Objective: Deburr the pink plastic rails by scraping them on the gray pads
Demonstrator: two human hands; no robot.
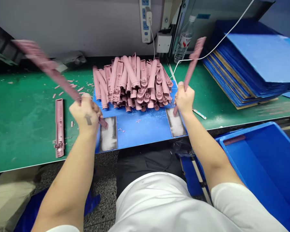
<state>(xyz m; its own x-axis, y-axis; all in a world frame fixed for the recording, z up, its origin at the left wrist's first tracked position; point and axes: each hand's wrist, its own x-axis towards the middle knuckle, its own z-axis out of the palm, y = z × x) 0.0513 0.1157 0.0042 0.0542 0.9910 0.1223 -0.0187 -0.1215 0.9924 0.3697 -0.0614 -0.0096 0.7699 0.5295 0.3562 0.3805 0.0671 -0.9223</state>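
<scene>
My left hand [85, 112] is closed around a long pink plastic part [59, 77], which is smeared by motion and tilts up to the left. In my right hand [184, 99] a second long pink plastic part [192, 64] is gripped, its upper end leaning right. Between and beyond both hands lies a heap of pink plastic housings [132, 80], some showing smooth rounded backs, others their ribbed insides. A single pink housing [59, 129] rests apart on the green table, left of my left hand.
Beneath the heap is a blue sheet [140, 129] on the green table [21, 129]. Pink scraps [72, 86] are scattered at left. A water bottle [184, 40], white cable [226, 36] and stacked blue boards [253, 64] stand at right. Below them is a blue bin [258, 167].
</scene>
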